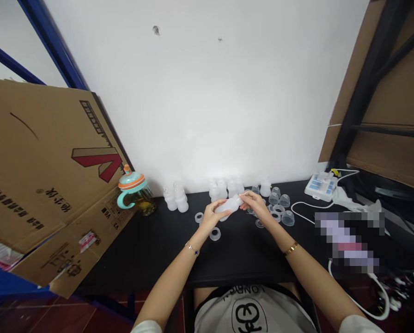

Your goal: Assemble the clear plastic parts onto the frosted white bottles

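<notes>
A white baby bottle (229,207) lies tilted between my two hands above the black table. My left hand (214,216) is wrapped round its body. At the neck end, the fingers of my right hand (254,203) are pinched together on a small pale piece, probably the nipple, largely covered by the fingers. Below my left hand a clear ring cap (215,234) rests on the table, and a second ring (199,217) sits to its left. Beside my right hand are several clear dome caps (284,200) and loose rings (279,209).
Several white bottles (181,201) stand along the wall, some with nipples on. At left are a glass teapot (143,199) with a turquoise lid and a large cardboard box (47,152). A power strip (320,186) with white cables and a blurred-out object (347,243) lie at right.
</notes>
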`<state>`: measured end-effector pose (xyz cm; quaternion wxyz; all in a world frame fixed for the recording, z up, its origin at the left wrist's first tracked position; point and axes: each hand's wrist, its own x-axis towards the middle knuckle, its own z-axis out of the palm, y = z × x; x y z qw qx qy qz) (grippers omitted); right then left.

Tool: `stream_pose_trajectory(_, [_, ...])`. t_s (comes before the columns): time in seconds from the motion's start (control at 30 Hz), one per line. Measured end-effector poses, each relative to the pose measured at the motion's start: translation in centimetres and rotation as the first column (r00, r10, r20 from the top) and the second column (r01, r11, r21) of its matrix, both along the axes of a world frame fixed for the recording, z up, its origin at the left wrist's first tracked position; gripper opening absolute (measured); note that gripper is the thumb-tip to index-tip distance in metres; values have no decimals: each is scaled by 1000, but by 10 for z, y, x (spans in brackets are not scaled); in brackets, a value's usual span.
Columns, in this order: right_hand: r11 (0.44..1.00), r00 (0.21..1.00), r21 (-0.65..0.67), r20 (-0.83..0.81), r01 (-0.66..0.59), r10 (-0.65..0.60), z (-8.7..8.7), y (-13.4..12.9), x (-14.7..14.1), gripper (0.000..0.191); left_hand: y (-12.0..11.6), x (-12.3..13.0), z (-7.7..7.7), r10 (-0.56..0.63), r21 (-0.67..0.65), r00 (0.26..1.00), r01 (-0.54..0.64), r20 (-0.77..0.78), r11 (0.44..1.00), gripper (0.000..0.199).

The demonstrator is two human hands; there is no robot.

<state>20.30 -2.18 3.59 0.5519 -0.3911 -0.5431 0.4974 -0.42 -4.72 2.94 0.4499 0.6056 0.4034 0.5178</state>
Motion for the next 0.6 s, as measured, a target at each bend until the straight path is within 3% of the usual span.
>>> stream_pose_trajectory(0.6, [999,998,6,52,38,-38,-1,-1,-1,46,2,-1,-4,-19,45,999,21,-47,999,50])
